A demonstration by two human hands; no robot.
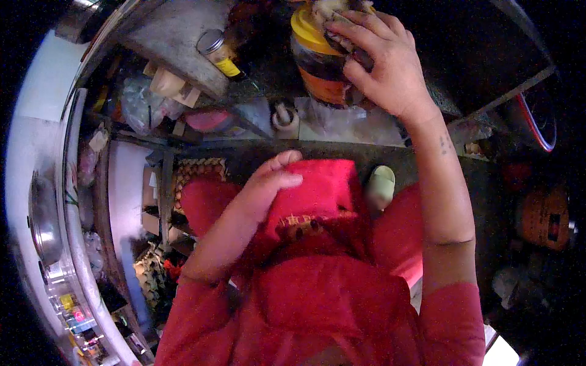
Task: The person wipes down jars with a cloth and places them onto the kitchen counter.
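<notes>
At the top, my right hand point(387, 67) is closed around a crumpled greyish cloth point(345, 43) pressed against a large jar with a yellow lid point(308, 30). The jar has dark sides and an orange lower band, and stands on the shelf. Lower down, my left hand point(271, 177) is at the left edge of a red fabric piece point(320, 186) with gold print, spread over my lap. Its thumb lies on the fabric and its fingers curl at the edge; part of the grip is hidden.
A smaller jar with a silver lid point(220, 52) tilts on the shelf at left, near a clear plastic bag point(143, 107). Below are a mortar and pestle point(284, 119) and egg trays point(195, 168). A green slipper point(381, 186) is on the floor. An orange box point(543, 219) stands at right.
</notes>
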